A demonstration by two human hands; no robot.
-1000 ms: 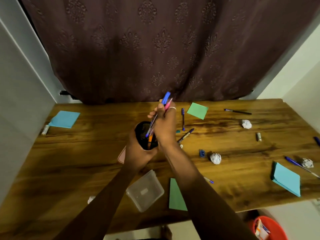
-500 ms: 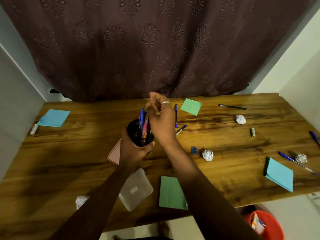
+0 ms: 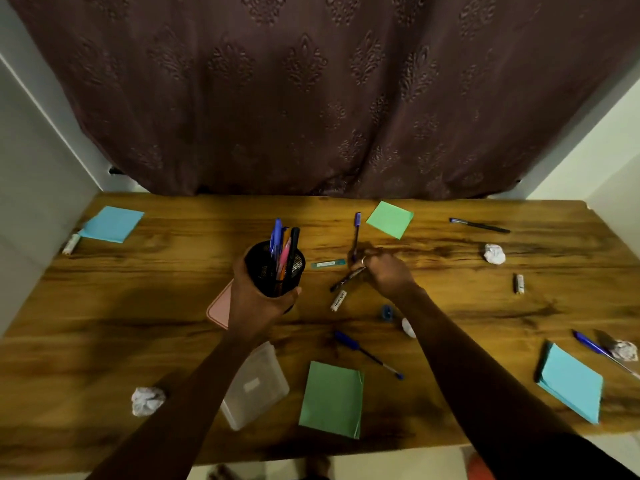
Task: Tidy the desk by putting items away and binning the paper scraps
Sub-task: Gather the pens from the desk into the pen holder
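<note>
My left hand [image 3: 258, 306] holds a black mesh pen cup [image 3: 275, 268] above the wooden desk [image 3: 138, 306]; several pens stand in it. My right hand [image 3: 384, 271] is down on the desk to the right of the cup, fingers closed around a dark pen [image 3: 346, 279] that still touches the surface. A purple pen [image 3: 356, 233] lies just behind that hand. Loose pens lie at the front middle [image 3: 367, 353], back right [image 3: 479, 225] and far right [image 3: 595, 348]. Crumpled paper balls lie at front left [image 3: 147, 400], back right [image 3: 494, 253] and far right [image 3: 623, 349].
Sticky-note pads: blue back left [image 3: 112, 224], green at the back [image 3: 390, 219], green front middle [image 3: 331, 399], blue front right [image 3: 569, 382]. A clear plastic box [image 3: 258, 386], a pink item [image 3: 221, 306], a blue sharpener [image 3: 386, 311] and small tubes [image 3: 338, 301] lie around. An orange bin [image 3: 479, 469] stands below the desk edge.
My right hand let the pens drop into the cup, then moved right and down to the desk and closed on a dark pen. The left hand kept holding the cup.
</note>
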